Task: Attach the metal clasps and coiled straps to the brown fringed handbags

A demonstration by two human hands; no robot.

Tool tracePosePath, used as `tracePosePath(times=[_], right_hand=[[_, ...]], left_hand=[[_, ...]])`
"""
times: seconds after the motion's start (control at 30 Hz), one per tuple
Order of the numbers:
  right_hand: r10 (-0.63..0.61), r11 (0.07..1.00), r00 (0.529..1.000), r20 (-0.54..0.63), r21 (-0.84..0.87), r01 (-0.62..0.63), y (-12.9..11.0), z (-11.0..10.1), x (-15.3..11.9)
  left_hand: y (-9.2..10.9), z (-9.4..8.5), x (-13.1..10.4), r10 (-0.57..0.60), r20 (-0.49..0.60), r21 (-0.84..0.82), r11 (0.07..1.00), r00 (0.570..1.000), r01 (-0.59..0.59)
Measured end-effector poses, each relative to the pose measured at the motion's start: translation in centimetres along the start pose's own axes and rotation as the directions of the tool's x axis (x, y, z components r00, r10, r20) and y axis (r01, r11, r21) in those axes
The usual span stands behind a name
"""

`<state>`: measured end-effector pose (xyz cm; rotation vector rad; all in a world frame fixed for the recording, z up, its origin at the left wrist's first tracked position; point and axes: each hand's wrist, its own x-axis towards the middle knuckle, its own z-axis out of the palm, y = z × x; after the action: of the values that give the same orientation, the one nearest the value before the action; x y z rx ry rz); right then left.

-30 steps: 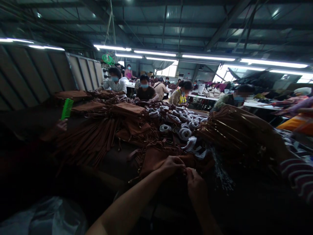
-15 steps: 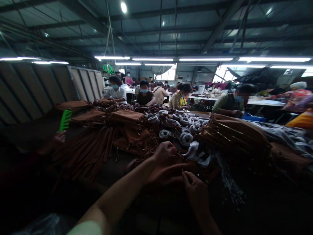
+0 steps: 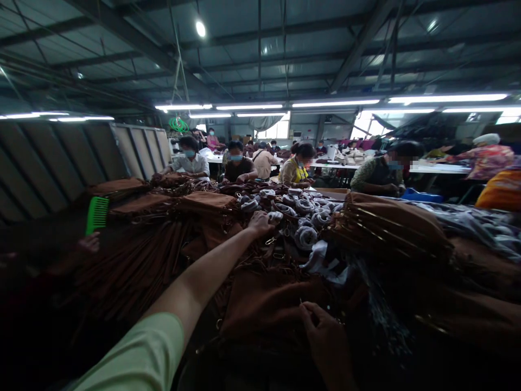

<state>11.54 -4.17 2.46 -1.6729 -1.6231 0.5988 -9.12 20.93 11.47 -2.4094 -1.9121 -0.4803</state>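
My left hand (image 3: 257,222) is stretched out over the pile, its fingers closed on a wrapped strap roll (image 3: 275,216) in pale covering. A metal clasp (image 3: 270,241) hangs just below that hand. Low in the view, my right hand (image 3: 323,328) pinches a thin, needle-like piece (image 3: 300,302) between thumb and forefinger; its exact kind is too small to make out. Under and beside the right hand lies a brown fringed bag (image 3: 264,304). More wrapped strap rolls (image 3: 305,237) are heaped beyond, with loose white wrapping (image 3: 316,256) nearer to me.
Stacked brown bags (image 3: 391,222) rise on the right, and further bags (image 3: 205,201) with long fringes (image 3: 138,260) lie on the left. At far left another person's hand (image 3: 91,243) holds a green comb (image 3: 96,215). Clear plastic fasteners (image 3: 385,309) hang at right. Several co-workers sit beyond.
My left hand has moved forward from the brown bag to the strap rolls and closed on one. The right hand keeps its pinch. The comb has shifted left and down in the view.
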Motion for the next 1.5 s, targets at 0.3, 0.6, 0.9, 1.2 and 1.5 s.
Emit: tracePosePath(times=[0.3,0.6,0.9,1.2,1.5], right_hand=[[0.002,1.0,1.0,-0.012,-0.023,-0.002,-0.2,-0.3,-0.2],[-0.021,1.0,0.999,-0.034,-0.005,0.021,0.4,0.3,-0.2],[-0.022,0.995,0.996,-0.084,0.097,0.03,0.4,0.1,-0.2],[-0.01,1.0,1.0,-0.024,0.006,0.011,0.0,-0.1,-0.3],[-0.02,1.0,0.999,0.047,-0.018,0.021,-0.9,-0.3,0.5]], left_hand=[[5.5,-6.7,-6.9,-0.025,-0.12,0.13,0.991,0.992,0.041],[5.2,0.2,-16.9,0.288,0.255,0.025,0.952,0.923,-0.304],[5.0,-0.7,-19.1,0.315,0.042,0.125,0.94,0.948,-0.318],[6.2,-0.4,-19.4,0.121,0.017,0.023,0.992,0.993,-0.121],[6.9,2.5,-16.7,0.02,0.238,-0.137,0.99,0.971,0.013]])
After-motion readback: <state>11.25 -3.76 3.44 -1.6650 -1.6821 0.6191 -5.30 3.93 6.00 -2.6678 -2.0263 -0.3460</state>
